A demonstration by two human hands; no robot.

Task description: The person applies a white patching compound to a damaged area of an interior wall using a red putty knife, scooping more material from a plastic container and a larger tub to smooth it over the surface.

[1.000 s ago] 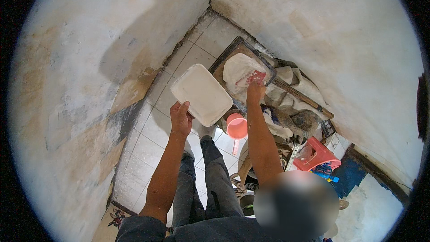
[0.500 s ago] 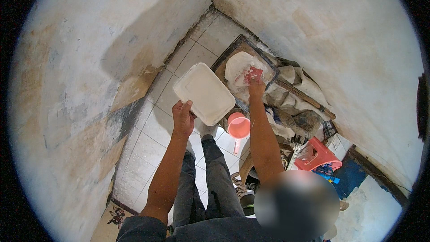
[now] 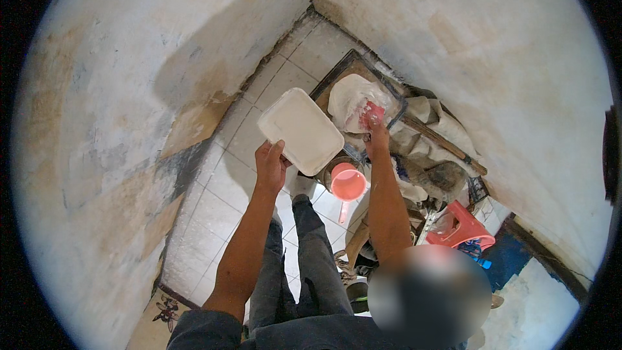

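My left hand point(image 3: 272, 165) grips the near edge of a pale rectangular plastic lid or shallow tray point(image 3: 301, 131), thumb on top and fingers underneath. To its right, my right hand point(image 3: 376, 139) is closed round a red scraper point(image 3: 371, 115). The scraper's blade is in a mound of wet white plaster point(image 3: 346, 100) and has white smears on it. That mound lies in a dark-rimmed rectangular mixing tray point(image 3: 350, 57) on the tiled floor. Just nearer than the mixing tray is a pink dipper point(image 3: 348, 185), its handle pointing toward me.
Two stained walls point(image 3: 129, 91) meet at the far corner. Along the right wall lie crumpled sacks point(image 3: 431, 149) and a wooden handle point(image 3: 447, 142). A pink plastic stool point(image 3: 463, 227) stands lower right, beside a blurred round patch. White floor tiles point(image 3: 201, 233) extend left of my legs.
My right hand has drawn the scraper slightly nearer and to the right through the plaster. The pale lid or tray has shifted a little rightward in my left hand.
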